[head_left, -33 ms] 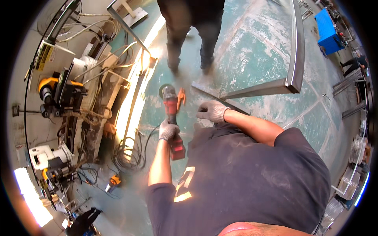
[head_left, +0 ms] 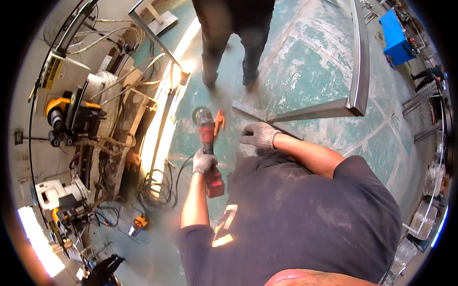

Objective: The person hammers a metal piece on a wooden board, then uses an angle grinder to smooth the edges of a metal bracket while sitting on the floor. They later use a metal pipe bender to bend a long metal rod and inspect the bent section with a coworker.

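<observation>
My left hand (head_left: 204,162), in a grey knit glove, is wrapped round the dark handle of a red and black cordless angle grinder (head_left: 206,132). The grinder's disc points away from me, and its red battery end lies near my body. Just right of its head, an orange clamp-like tool (head_left: 219,121) lies on the floor. My right hand (head_left: 260,135), gloved too, has its fingers curled together in front of my dark shirt. It is close to the near end of a flat metal bar (head_left: 248,112). Whatever it may hold is hidden underneath.
A welded steel tube frame (head_left: 315,110) stands at the right. A person in dark trousers (head_left: 234,43) stands ahead. Coiled cables (head_left: 157,188) and a yellow-black power tool (head_left: 139,223) lie at the left, beside machinery (head_left: 74,114). A blue box (head_left: 397,38) stands far right.
</observation>
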The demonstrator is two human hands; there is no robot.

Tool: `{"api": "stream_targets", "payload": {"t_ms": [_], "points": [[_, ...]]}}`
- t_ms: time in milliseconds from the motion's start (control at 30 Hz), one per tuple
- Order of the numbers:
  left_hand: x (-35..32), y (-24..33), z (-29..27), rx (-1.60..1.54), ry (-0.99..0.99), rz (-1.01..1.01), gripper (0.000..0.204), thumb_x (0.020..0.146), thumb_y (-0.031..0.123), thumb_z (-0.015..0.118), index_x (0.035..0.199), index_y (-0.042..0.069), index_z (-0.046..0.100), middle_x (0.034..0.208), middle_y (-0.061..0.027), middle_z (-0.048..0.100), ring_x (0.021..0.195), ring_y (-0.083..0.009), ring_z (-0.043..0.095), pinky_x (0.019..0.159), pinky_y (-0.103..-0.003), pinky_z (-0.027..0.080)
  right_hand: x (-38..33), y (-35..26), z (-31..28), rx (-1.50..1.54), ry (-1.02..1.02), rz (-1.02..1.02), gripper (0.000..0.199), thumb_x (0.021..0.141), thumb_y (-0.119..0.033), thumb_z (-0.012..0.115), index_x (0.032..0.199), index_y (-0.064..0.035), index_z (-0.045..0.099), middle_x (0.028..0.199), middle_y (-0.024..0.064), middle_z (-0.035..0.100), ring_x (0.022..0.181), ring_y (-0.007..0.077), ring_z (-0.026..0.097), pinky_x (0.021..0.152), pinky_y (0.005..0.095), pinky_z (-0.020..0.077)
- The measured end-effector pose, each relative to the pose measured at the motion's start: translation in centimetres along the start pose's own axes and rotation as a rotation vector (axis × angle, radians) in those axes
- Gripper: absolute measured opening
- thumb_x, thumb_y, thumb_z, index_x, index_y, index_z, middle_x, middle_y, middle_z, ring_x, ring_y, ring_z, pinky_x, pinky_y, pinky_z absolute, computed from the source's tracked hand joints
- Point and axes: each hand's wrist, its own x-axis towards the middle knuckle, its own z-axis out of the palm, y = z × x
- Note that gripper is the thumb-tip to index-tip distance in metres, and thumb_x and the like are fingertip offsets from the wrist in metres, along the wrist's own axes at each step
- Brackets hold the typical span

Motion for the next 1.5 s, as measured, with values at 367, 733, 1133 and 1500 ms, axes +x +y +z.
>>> {"api": "stream_targets", "payload": {"t_ms": [367, 733, 1133, 1500], "points": [[6.6, -8.4, -3.9, 0.093, 0.079, -0.226, 0.022, 0.084, 0.011, 0.072, 0.104, 0.002, 0.071, 0.090, -0.0133, 0.075, 0.084, -0.0276, 0.073, 0.083, -0.040, 0.058, 11.4, 3.1, -8.0, -0.054, 0.095, 0.124, 0.050, 0.094, -0.051, 0.076, 0.119, -0.0083, 0.084, 0.120, 0.0224, 0.081, 0.117, 0.0398, 0.076, 0.104, 0.0473, 0.0578], [8.4, 7.1, -10.0, 0.037, 0.154, -0.334, 0.031, 0.075, -0.002, 0.071, 0.105, 0.001, 0.066, 0.082, -0.0094, 0.067, 0.069, -0.0235, 0.067, 0.063, -0.043, 0.057, 20.2, 1.7, -16.4, 0.136, 0.253, 0.286, 0.046, 0.094, -0.042, 0.077, 0.121, -0.0057, 0.083, 0.113, 0.0201, 0.083, 0.109, 0.0318, 0.080, 0.098, 0.0427, 0.0595], [29.6, 13.0, -13.9, 0.177, -0.017, -0.199, 0.018, 0.085, 0.010, 0.073, 0.102, 0.003, 0.074, 0.092, -0.0137, 0.075, 0.083, -0.0270, 0.073, 0.078, -0.044, 0.058, 36.6, 2.5, -22.1, 0.152, 0.427, 0.307, 0.038, 0.094, -0.037, 0.076, 0.114, -0.0044, 0.084, 0.102, 0.0163, 0.084, 0.097, 0.0304, 0.080, 0.091, 0.0424, 0.0612], [46.9, 19.9, -22.2, 0.304, -0.093, -0.301, 0.027, 0.079, 0.004, 0.071, 0.105, -0.002, 0.073, 0.093, -0.0145, 0.076, 0.086, -0.0285, 0.077, 0.077, -0.044, 0.060, 47.4, -5.3, -25.9, 0.118, 0.398, 0.403, 0.044, 0.094, -0.040, 0.075, 0.120, -0.0063, 0.082, 0.119, 0.0241, 0.080, 0.117, 0.0413, 0.075, 0.103, 0.0477, 0.0584]]}}
